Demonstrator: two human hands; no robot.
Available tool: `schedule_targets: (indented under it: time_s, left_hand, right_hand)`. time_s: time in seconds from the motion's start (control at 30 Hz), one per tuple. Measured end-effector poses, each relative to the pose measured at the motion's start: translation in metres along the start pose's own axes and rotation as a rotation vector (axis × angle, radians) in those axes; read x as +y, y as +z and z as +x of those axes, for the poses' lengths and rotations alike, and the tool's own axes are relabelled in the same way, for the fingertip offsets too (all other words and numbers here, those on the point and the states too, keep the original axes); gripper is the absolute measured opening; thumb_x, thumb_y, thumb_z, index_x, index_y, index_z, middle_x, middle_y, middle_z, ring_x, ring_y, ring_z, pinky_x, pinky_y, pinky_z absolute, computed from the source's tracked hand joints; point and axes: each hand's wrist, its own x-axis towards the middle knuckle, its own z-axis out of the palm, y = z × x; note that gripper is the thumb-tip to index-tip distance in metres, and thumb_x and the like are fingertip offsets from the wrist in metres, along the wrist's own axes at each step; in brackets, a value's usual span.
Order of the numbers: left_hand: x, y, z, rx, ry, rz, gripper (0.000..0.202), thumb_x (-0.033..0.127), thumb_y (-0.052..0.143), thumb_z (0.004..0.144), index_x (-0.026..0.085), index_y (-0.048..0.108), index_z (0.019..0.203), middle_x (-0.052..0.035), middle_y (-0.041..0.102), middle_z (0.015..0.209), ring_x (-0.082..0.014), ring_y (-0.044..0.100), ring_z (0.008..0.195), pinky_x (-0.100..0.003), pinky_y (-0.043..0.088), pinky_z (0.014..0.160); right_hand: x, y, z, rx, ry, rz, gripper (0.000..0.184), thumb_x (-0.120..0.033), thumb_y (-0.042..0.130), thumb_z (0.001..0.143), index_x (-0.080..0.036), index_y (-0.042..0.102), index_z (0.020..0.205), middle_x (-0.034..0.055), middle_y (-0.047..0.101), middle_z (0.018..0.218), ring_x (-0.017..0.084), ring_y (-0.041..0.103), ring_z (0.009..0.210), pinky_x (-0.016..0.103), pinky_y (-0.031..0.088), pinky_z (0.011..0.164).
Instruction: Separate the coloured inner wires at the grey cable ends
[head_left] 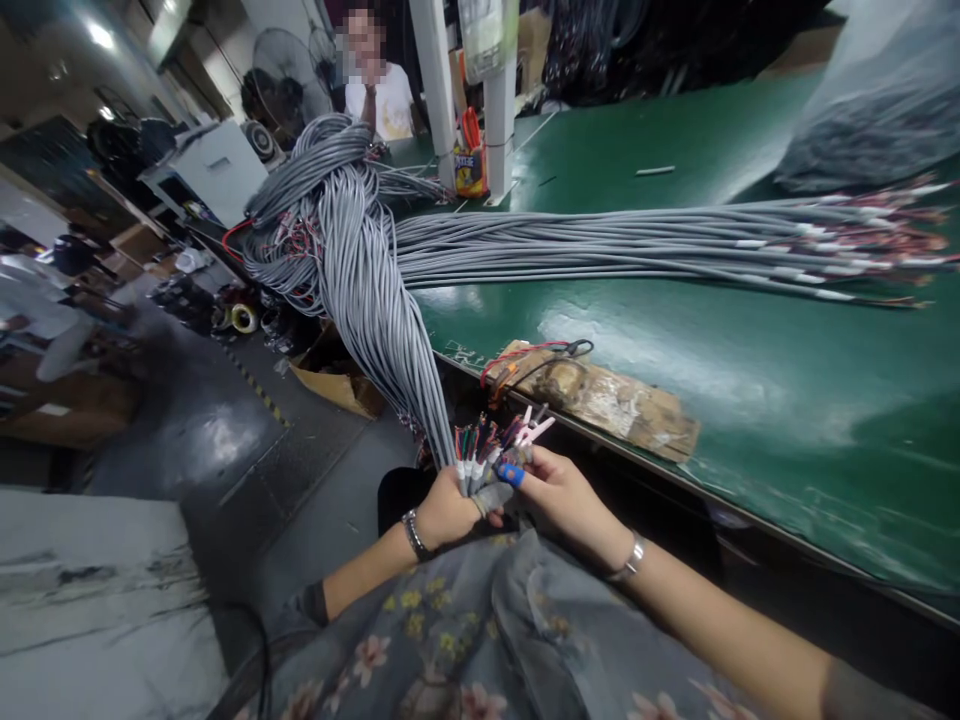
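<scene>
- Floral-print lap cloth (480, 640) sits lowest and closest, both forearms crossing it toward the table edge.
- Left hand (444, 512), wrist bracelet on, fist closed tight around grey cable bundle (375, 300) just below its stripped ends.
- Coloured wire ends (491, 440) fan out above that fist, held off the table, just short of the near edge.
- Right hand (564, 492), fingertips pressed together pinching the wire ends from the right; one finger wears a blue cover (511, 474).
- Bundle climbs up-left from the hands, overhangs the table corner, loops in a heap, then runs right in a flat band across the green table (750, 360).
- Worn cardboard pad (607, 398) lies right on the near table edge, red and black leads on it, close to the hands.
- Bare green surface between pad and cable band.
- Dark floor (225, 440) left of the table, open aisle with a cardboard box (337, 385) under the overhang.
- Another person (379, 95) sits far back, well apart.
</scene>
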Motion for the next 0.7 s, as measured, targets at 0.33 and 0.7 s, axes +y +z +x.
schedule_targets:
  time_s: [0.33,0.7]
  left_hand:
    - [-0.002,0.001,-0.002,0.203,-0.023,-0.284,0.049,0.057,0.077,0.053,0.012,0.06,0.06,-0.0038,0.06,0.049,-0.0145,0.057,0.044,-0.027,0.05,0.047]
    - [-0.001,0.004,-0.001,0.309,-0.063,-0.398,0.044,0.052,0.078,0.05,0.014,0.056,0.055,-0.0004,0.057,0.044,-0.0091,0.048,0.034,-0.022,0.042,0.037]
  right_hand:
    - [0.003,0.005,-0.002,0.056,0.046,0.125,0.037,-0.046,0.081,0.058,-0.019,0.057,0.063,-0.0044,0.054,0.049,0.009,0.045,0.043,0.024,0.038,0.047]
    - [-0.005,0.009,-0.006,-0.038,0.048,0.13,0.035,-0.046,0.082,0.058,-0.019,0.059,0.064,-0.0031,0.056,0.053,0.01,0.045,0.048,0.026,0.04,0.053]
